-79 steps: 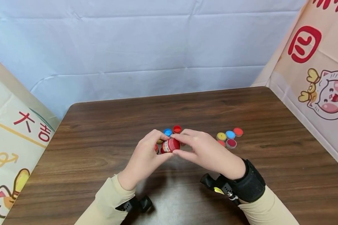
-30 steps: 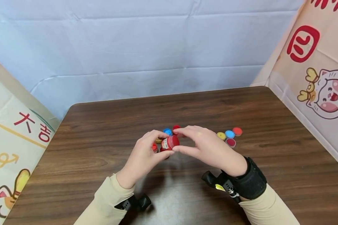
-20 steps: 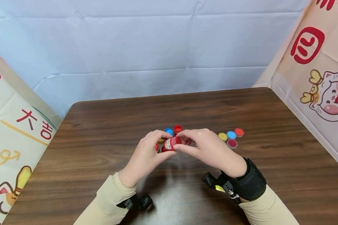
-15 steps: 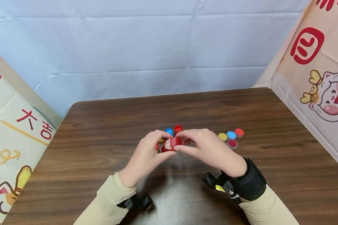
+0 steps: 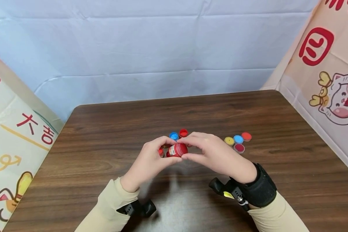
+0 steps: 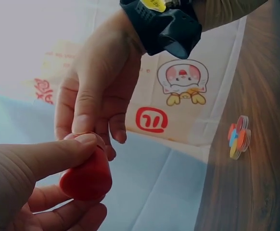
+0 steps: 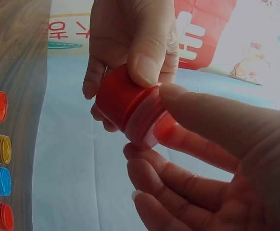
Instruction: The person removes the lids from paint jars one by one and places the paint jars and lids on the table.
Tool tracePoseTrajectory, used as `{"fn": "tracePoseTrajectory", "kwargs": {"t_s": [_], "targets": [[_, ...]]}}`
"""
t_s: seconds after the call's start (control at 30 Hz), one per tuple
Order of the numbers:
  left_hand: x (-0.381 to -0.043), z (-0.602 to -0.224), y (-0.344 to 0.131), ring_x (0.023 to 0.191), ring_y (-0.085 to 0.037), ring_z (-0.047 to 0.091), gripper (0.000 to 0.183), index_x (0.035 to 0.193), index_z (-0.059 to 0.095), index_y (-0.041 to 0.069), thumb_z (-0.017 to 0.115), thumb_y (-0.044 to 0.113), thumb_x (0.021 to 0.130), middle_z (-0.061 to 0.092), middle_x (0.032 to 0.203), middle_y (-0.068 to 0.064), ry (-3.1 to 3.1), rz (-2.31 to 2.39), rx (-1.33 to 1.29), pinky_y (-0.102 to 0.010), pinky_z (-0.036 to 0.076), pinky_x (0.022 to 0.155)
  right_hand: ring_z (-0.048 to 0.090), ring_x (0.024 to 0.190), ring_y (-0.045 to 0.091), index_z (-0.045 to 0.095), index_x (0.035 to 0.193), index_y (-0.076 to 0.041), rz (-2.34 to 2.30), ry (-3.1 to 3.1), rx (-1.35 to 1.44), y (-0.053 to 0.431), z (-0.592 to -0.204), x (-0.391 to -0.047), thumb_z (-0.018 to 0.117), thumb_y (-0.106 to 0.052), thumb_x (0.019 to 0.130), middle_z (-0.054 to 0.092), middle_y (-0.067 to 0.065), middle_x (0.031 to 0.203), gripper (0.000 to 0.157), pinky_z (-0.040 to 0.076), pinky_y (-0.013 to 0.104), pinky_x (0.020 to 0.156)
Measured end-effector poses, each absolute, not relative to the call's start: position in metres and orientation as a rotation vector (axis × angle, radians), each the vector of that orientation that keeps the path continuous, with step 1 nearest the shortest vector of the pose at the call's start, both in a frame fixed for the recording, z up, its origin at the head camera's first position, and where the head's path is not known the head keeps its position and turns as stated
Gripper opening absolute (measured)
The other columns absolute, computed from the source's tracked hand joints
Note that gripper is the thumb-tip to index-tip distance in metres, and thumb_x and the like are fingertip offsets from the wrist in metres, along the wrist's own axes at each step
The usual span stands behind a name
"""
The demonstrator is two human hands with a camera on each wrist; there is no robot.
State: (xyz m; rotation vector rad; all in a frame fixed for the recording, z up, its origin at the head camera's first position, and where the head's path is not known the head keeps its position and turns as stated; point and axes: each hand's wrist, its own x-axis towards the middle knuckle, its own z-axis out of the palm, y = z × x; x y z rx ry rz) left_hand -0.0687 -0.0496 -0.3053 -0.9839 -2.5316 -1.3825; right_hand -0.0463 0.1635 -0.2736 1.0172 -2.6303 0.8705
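Note:
A small red paint jar [image 5: 175,150] with a white label is held tilted above the table between both hands. My left hand [image 5: 152,158] grips its body, thumb on the near side and fingers on the far side. My right hand [image 5: 213,154] pinches the jar's lid end, and in the right wrist view its thumb lies against the translucent lid [image 7: 147,120]. Below and behind the hands stand several open paint jars, among them a blue one [image 5: 174,136] and a red one [image 5: 183,132]. The left hand partly covers the others.
To the right of the right hand lie several loose round lids: yellow [image 5: 229,141], blue [image 5: 238,139], red [image 5: 246,136] and dark red [image 5: 239,148]. The brown wooden table [image 5: 104,187] ends at a pale cloth [image 5: 133,48] behind.
Both hands stay around the same red jar in nearly the same place. The right hand's fingers have shifted on the lid end, turning slightly, and more of the lid shows now.

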Motion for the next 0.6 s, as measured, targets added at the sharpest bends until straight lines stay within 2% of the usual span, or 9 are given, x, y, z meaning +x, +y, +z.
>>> {"fn": "tracePoseTrajectory", "kwargs": {"t_s": [0.17,0.33,0.47,0.6], "targets": [[-0.0688,-0.3043,-0.0480,0.054,-0.013,0.041,0.038,0.106,0.062,0.017,0.080,0.024,0.074,0.058,0.085,0.009,-2.534,-1.410,-0.962,-0.025,0.039,0.050,0.057,0.090,0.007,0.063,0.118,-0.009,0.911,-2.603,1.031,0.1656,-0.2716,-0.0471,0.077,-0.023,0.078,0.062,-0.004,0.101,0.045,0.050,0.022,0.070],[-0.0678,-0.3057,-0.0459,0.069,-0.011,0.046,0.039,0.104,0.060,0.015,0.082,0.019,0.072,0.057,0.095,0.009,-2.499,-1.321,-0.964,-0.026,0.043,0.057,0.059,0.095,0.009,0.058,0.125,-0.009,0.952,-2.697,0.932,0.1656,-0.2707,-0.0468,0.070,-0.033,0.083,0.063,-0.004,0.104,0.050,0.051,0.027,0.075],[-0.0670,-0.3065,-0.0452,0.080,-0.008,0.048,0.040,0.102,0.058,0.013,0.083,0.014,0.070,0.056,0.097,0.007,-2.453,-1.276,-0.983,-0.025,0.045,0.062,0.058,0.081,0.004,0.063,0.116,-0.012,0.989,-2.762,0.845,0.1616,-0.2724,-0.0482,0.064,-0.039,0.087,0.064,-0.010,0.089,0.040,0.050,0.027,0.068],[-0.0668,-0.3067,-0.0448,0.085,-0.006,0.047,0.041,0.100,0.057,0.012,0.083,0.013,0.069,0.055,0.097,0.007,-2.432,-1.245,-1.008,-0.023,0.045,0.064,0.054,0.069,0.002,0.065,0.103,-0.013,0.978,-2.782,0.838,0.1581,-0.2742,-0.0490,0.066,-0.036,0.086,0.060,-0.013,0.078,0.028,0.048,0.024,0.062]]}}
